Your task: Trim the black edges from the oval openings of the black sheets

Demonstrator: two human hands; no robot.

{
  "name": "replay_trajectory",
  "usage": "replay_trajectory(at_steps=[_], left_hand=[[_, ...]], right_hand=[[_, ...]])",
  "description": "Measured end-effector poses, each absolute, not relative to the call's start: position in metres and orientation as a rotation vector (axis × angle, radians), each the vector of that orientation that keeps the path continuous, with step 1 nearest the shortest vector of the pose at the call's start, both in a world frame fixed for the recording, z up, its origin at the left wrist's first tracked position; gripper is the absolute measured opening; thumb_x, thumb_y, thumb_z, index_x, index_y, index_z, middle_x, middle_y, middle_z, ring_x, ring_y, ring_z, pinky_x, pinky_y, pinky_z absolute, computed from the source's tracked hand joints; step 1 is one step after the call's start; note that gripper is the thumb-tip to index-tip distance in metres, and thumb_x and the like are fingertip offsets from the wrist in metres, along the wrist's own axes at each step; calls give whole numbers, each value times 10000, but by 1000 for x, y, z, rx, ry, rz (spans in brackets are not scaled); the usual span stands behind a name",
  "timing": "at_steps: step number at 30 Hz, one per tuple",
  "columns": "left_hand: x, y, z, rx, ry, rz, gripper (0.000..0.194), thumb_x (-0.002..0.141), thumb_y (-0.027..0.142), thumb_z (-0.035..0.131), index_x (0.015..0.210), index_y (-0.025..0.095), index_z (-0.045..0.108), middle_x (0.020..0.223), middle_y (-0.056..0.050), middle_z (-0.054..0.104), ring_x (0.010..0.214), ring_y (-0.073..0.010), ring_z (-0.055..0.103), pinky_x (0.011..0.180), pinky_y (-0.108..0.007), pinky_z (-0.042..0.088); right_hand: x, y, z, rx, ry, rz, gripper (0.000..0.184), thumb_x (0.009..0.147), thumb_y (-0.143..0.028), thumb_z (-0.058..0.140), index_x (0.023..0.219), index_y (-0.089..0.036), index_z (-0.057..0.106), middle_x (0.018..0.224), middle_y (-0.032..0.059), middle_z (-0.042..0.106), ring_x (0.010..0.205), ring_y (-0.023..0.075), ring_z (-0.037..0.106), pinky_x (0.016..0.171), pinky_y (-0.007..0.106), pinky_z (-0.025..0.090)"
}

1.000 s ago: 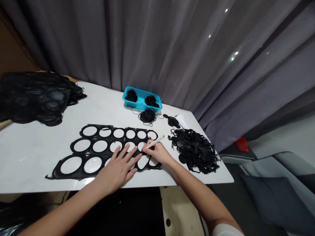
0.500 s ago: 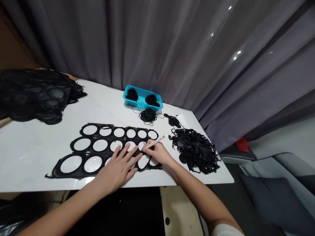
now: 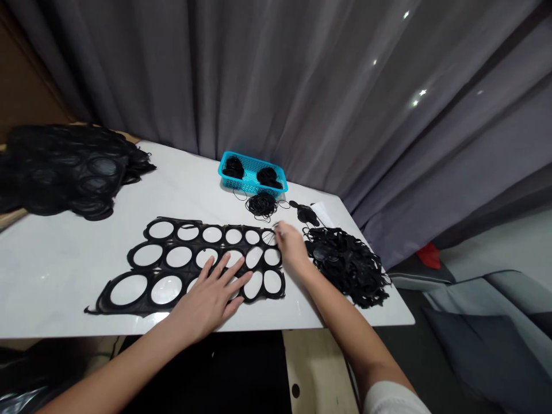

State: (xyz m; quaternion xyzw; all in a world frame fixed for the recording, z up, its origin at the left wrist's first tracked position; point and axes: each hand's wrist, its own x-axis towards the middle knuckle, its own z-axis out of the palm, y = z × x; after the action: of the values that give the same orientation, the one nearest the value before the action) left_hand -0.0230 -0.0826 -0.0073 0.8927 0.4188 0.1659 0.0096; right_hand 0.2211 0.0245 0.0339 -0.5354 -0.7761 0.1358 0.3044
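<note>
A black perforated sheet lies flat on the white table, cut with rows of round holes. My left hand rests flat on it with the fingers spread, holding nothing. My right hand is blurred by motion above the sheet's far right corner, its fingertips pinched together. A thin pale streak between them looks like the white craft knife, mostly hidden by the blur. Just right of that hand lies a heap of black cut rubbery scraps and discs.
A turquoise plastic basket holds black coils at the table's far side. A black tangle and a white paper lie nearby. A large black stack sits at the left. Grey curtains hang behind; a grey sofa is at the right.
My right hand has moved away from the holes toward the sheet's far right corner, uncovering its right end. The white tool, clear earlier, is now blurred. My left hand stays on the sheet.
</note>
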Motion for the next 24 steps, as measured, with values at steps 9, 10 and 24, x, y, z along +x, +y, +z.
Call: replay_trajectory(at_steps=[9,10,24], left_hand=[[-22,-66,-2,2793,1296,522,565,1013,560,483,1489,256,496,1586,-101,435,1491,-324,349,1222,-546,204],[-21,-61,-3,2777,1313,515,592,1013,571,474,1496,228,487,1586,-119,430,1487,-317,360,1220,-529,222],[-17,-55,-9,2795,1378,519,558,1029,520,464,1502,224,475,1605,-115,396,1491,-338,346,1203,-559,248]], right_hand=[[216,56,25,-1338,-1857,971,234,813,-385,644,701,-216,528,690,6,649,677,175,583,671,278,441],[210,51,22,-1291,-1859,1053,239,808,-395,658,716,-213,533,717,8,668,701,178,600,690,282,453],[201,45,18,-1168,-1790,1283,241,800,-394,705,759,-213,551,905,48,752,877,213,684,822,332,493]])
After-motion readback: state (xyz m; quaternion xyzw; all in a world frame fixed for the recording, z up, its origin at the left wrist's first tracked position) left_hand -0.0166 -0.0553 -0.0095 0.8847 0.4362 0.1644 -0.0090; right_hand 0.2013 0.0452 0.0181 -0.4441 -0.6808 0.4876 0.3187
